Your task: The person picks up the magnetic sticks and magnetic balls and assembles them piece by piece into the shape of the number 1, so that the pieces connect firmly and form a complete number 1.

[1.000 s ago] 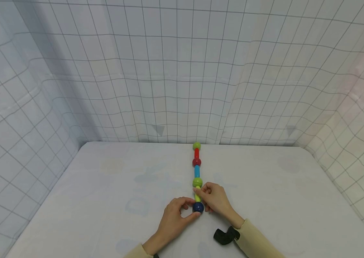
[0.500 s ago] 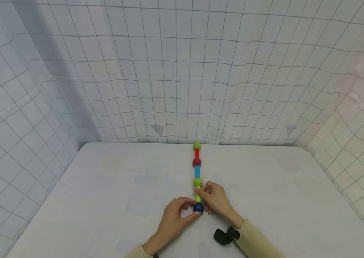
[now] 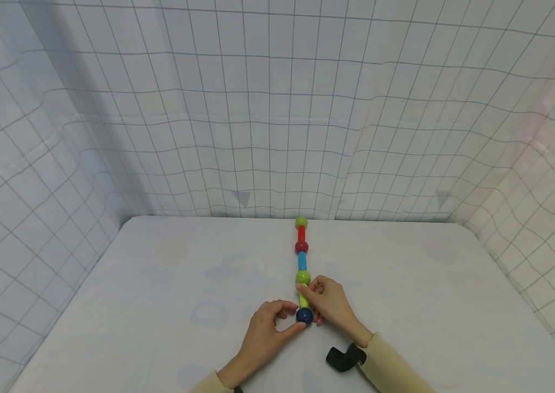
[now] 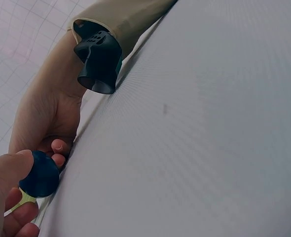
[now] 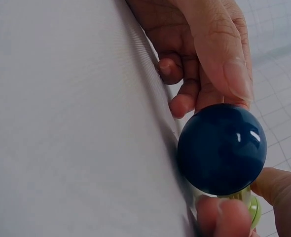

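Note:
A straight chain of balls and rods lies on the white table [image 3: 159, 305] in the head view. From the far end come a green ball [image 3: 301, 222], a red rod [image 3: 301, 233], a red ball [image 3: 301, 247], a blue rod [image 3: 302, 261], a green ball [image 3: 303, 277], a yellow rod [image 3: 303, 299] and a dark blue ball [image 3: 304, 316]. My left hand [image 3: 265, 333] holds the dark blue ball between thumb and fingers, also visible in the left wrist view [image 4: 7, 182]. The yellow rod is pinched by my right hand [image 3: 331, 303], whose fingertips partly hide it.
A black wrist mount [image 3: 341, 360] sits below the right forearm at the sleeve [image 3: 393, 365]. White grid-patterned curtains [image 3: 277, 109] hang behind the table and along both sides. The chain's far end lies close to the back edge.
The whole chain has shifted slightly to the right. Both hands keep their grips and have hardly moved.

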`<state>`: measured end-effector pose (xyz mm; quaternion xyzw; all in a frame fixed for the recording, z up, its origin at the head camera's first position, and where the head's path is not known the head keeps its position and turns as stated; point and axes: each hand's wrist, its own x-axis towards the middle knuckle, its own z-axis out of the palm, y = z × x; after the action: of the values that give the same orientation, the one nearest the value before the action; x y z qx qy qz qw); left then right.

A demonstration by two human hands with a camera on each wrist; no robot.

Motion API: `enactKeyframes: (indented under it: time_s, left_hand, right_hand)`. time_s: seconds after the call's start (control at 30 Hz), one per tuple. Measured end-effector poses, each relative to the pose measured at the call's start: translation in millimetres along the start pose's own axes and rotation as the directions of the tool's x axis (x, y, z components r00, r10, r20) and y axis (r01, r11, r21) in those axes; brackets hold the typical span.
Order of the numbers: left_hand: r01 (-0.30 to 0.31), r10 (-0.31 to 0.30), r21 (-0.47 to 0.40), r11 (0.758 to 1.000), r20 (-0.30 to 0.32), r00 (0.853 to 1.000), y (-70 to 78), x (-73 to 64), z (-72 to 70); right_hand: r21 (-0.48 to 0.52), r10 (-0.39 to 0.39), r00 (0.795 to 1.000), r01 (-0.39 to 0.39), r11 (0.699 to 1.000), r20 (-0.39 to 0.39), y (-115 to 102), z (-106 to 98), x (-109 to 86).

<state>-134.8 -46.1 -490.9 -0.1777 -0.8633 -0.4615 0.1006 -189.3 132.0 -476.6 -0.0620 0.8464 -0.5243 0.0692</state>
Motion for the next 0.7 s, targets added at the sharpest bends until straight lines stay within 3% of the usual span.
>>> enactKeyframes:
  time_s: [0.7]
  left_hand:
    - [0.005,-0.005,-0.009,1.000,0.007,1.000,-0.1,0.7,0.1]
  right_hand:
    - [0.017,0.017,1.000,-0.017,1.000,-0.002,-2.7,-1.4,0.1]
